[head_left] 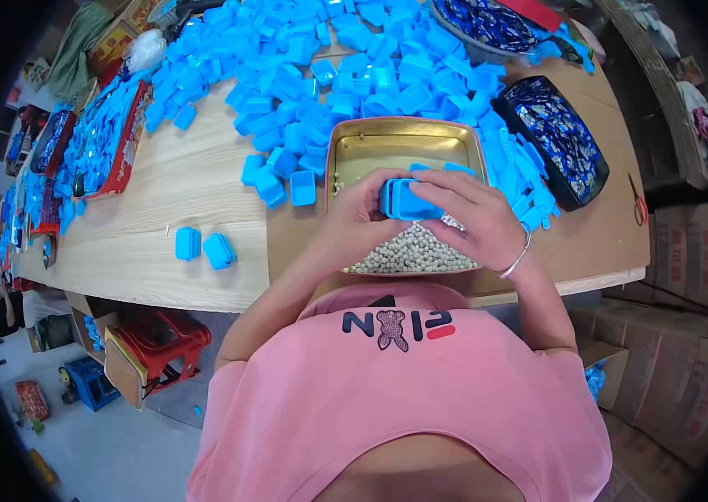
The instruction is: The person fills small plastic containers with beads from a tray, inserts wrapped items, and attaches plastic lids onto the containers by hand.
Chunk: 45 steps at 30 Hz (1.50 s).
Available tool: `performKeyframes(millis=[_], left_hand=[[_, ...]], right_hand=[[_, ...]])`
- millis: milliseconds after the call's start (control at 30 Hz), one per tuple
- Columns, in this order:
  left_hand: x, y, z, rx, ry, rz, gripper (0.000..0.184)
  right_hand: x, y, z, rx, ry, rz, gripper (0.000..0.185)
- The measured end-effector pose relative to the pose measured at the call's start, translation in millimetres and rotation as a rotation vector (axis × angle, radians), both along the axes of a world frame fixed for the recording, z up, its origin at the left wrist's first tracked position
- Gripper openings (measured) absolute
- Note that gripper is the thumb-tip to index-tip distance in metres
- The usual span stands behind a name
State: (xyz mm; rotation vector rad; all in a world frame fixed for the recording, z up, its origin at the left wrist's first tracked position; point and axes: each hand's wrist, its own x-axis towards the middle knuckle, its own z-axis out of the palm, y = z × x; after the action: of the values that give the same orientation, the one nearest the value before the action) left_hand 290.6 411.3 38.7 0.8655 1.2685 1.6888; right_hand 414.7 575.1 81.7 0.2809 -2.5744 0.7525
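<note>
Between my two hands, over a gold-lined tin [404, 127], is a small blue plastic box [408, 201] whose two halves lie against each other. My left hand [362, 209] grips its left side with thumb and fingers. From the right, my right hand [475, 213] wraps its fingers over the top and front of the box. White pellets [413, 251] fill the near part of the tin, and its bare gold bottom shows at the far side. Part of another blue piece [458, 168] shows just behind my right fingers.
Loose blue box halves [354, 75] are heaped across the back of the table. Two closed blue boxes [203, 247] sit at the left. A black tray [555, 138] of shiny blue packets and orange-handled scissors [639, 205] lie at the right. A red-rimmed tray [124, 151] stands far left.
</note>
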Motion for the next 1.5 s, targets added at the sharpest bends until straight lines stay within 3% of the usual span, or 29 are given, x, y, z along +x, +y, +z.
performKeyframes(millis=[367, 500, 567, 667, 767, 833, 867, 900, 933, 1000, 1100, 1167, 1200, 1333, 1500], left_hand=[[11.9, -7.9, 9.3, 0.065, -0.008, 0.037, 0.05], [15.6, -8.4, 1.9, 0.031, -0.056, 0.165, 0.043], [18.5, -9.3, -4.9, 0.021, 0.005, 0.204, 0.043], [27.0, -4.6, -15.2, 0.017, 0.187, 0.312, 0.041], [21.1, -7.7, -19.9, -0.005, 0.105, 0.206, 0.042], [11.6, -9.4, -28.4, -0.117, 0.067, 0.058, 0.043], [9.1, -9.5, -32.7, -0.116, 0.072, 0.044, 0.043], [6.3, -8.8, -38.0, -0.154, -0.022, 0.07, 0.043], [3.9, -7.4, -43.3, -0.189, -0.116, 0.101, 0.043], [1.3, -2.2, -49.5, -0.254, -0.311, 0.147, 0.044], [0.0, 5.6, -47.7, -0.274, -0.283, 0.129, 0.044], [5.1, -1.5, -48.8, -0.341, -0.274, 0.15, 0.045], [6.6, -6.3, -49.6, -0.365, -0.281, 0.149, 0.045], [2.8, -1.8, -53.0, -0.34, -0.328, 0.19, 0.045], [3.9, -1.0, -53.5, -0.358, -0.305, 0.183, 0.045]], right_hand=[[-0.4, -8.3, -9.7, 0.018, 0.073, 0.027, 0.045], [-5.2, -22.1, -6.2, -0.325, 0.029, -0.041, 0.038], [-10.7, -16.5, -27.5, -0.809, -0.057, -0.146, 0.031], [-12.6, -20.5, -43.7, -0.914, -0.236, -0.193, 0.026], [-3.0, -17.2, -56.5, -0.833, -0.211, -0.246, 0.025], [0.3, -3.0, -67.8, -0.94, -0.233, -0.077, 0.021], [5.8, 12.2, -68.5, -0.937, -0.29, -0.247, 0.019], [13.5, 33.5, -68.4, -0.928, -0.348, -0.408, 0.018], [16.2, 52.0, -80.2, -0.744, -0.056, -0.586, 0.012], [34.3, 88.3, -89.6, -0.207, -0.052, -0.898, 0.007], [53.4, 114.9, -99.9, -0.098, -0.074, -0.958, 0.005], [64.6, 130.0, -98.4, -0.11, 0.049, -1.041, 0.005], [70.2, 127.1, -99.8, -0.127, 0.029, -1.044, 0.005], [87.7, 120.1, -90.4, -0.147, -0.569, -0.728, 0.007], [94.6, 79.1, -114.0, 0.188, -0.38, -0.728, 0.014]])
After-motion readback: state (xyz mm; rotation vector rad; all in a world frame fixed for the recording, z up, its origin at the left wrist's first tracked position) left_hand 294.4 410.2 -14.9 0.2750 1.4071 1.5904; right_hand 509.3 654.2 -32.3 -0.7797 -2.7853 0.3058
